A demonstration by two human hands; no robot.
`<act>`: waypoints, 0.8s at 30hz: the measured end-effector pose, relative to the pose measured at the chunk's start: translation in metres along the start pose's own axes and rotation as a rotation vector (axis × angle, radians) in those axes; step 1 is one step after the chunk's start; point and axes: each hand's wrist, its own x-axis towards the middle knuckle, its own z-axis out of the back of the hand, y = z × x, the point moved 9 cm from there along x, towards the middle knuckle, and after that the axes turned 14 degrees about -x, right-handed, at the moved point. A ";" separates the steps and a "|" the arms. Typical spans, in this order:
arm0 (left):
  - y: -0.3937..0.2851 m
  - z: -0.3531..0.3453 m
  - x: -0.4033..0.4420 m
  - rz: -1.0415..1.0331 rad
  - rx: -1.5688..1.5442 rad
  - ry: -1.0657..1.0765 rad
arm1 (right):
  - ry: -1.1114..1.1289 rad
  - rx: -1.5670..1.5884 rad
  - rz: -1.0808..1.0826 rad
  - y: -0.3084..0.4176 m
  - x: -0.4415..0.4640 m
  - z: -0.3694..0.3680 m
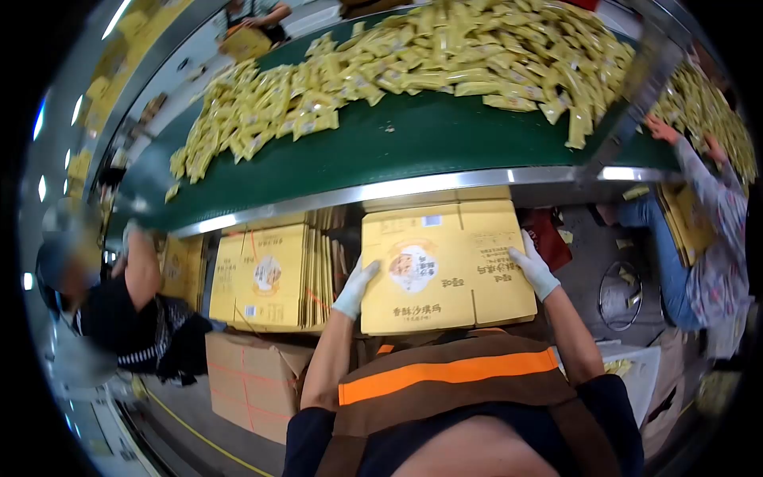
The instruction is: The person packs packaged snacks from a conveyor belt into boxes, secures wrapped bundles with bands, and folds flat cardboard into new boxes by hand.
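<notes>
Between my hands, in front of my apron, is a stack of flat yellow printed cardboard boxes [429, 270]. My left hand [355, 288], in a white glove, grips the stack's left edge. On the opposite edge my right hand [536, 272], gloved too, is closed round the cardboard. The top sheet carries dark lettering and a round picture. To the left stands another bundle of folded yellow boxes [262, 274], its sheets upright and packed side by side. The fingers under the stack are hidden.
Ahead runs a green conveyor belt [381, 147] with a metal edge [397, 189], heaped with yellow-wrapped packets [445, 60]. A brown carton [250, 381] stands lower left. People work at left [119, 310], at right [707, 238] and across the belt [254, 20]. A white bin [640, 374] is lower right.
</notes>
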 end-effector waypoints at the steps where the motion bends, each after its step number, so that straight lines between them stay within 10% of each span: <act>1: 0.001 0.003 0.007 -0.043 -0.005 -0.014 | -0.023 -0.005 -0.016 0.010 -0.002 -0.003; 9: -0.009 0.007 0.003 -0.161 0.956 -0.112 | 0.047 0.159 0.020 0.031 -0.023 0.006; 11: -0.007 0.009 0.005 -0.117 0.426 -0.122 | 0.029 0.071 -0.002 0.038 -0.025 0.004; 17: -0.096 -0.085 -0.052 -0.459 0.377 -0.060 | -0.065 0.103 0.327 0.145 -0.057 0.017; 21: -0.146 -0.102 -0.050 -0.366 0.184 0.101 | -0.849 -0.757 0.825 0.289 -0.108 0.056; 24: -0.145 -0.091 -0.039 -0.296 0.544 0.063 | -0.614 -1.184 1.074 0.338 -0.092 0.008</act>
